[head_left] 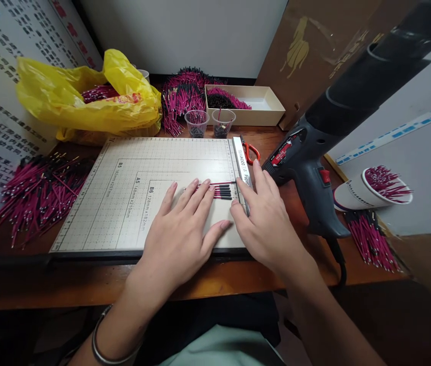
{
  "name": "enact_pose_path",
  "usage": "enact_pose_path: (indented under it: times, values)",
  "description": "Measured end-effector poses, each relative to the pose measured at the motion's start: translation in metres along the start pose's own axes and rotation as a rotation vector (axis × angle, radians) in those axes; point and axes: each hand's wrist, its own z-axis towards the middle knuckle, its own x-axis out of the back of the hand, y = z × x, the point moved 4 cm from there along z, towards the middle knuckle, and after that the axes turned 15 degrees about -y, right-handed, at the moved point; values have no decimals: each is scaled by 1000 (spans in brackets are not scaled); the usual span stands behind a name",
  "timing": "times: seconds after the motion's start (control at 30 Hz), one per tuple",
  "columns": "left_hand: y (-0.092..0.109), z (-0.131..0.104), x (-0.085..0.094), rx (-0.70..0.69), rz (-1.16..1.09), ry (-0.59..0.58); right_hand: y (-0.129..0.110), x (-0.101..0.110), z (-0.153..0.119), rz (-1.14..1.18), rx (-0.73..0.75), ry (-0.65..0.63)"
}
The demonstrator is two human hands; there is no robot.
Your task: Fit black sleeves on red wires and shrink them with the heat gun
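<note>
My left hand [180, 231] lies flat on the paper cutter board [169, 152], its spread fingertips over a row of short magenta wires with black ends [223, 192]. The wires lie side by side; their left parts are hidden under my fingers. One magenta wire [223, 183] sits slightly apart above the row and reaches toward the white guide strip [241, 160]. My right hand [263, 218] rests at that strip with fingers stretched out, the index finger and thumb tips close to the wires' black ends. Neither hand is closed around anything.
A heat gun [314, 152] stands to the right, near orange-handled scissors [251, 151]. Wire piles [43, 193] flank the board. Behind it are a yellow bag [89, 114], two plastic cups [197, 124] and a cardboard box [249, 118]; a paper cup [352, 193] of wires leans at right.
</note>
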Motion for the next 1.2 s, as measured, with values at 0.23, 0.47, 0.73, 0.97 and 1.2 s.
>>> enact_pose_path:
  times: [0.23, 0.47, 0.73, 0.97, 1.2]
  values:
    - [-1, 0, 0, 5, -12, -17, -2, -5, -2, 94, -4, -52]
    - [0, 1, -1, 30, 15, 24, 1, -2, -3, 74, -57, -2]
    - [0, 0, -3, 25, 31, 52, 2, -7, -1, 147, -51, -128]
    - [1, 0, 0, 7, -14, 38, 6, -5, -2, 288, -57, -37]
    - [1, 5, 1, -40, -83, 4, 6, -5, 1, 342, -86, -138]
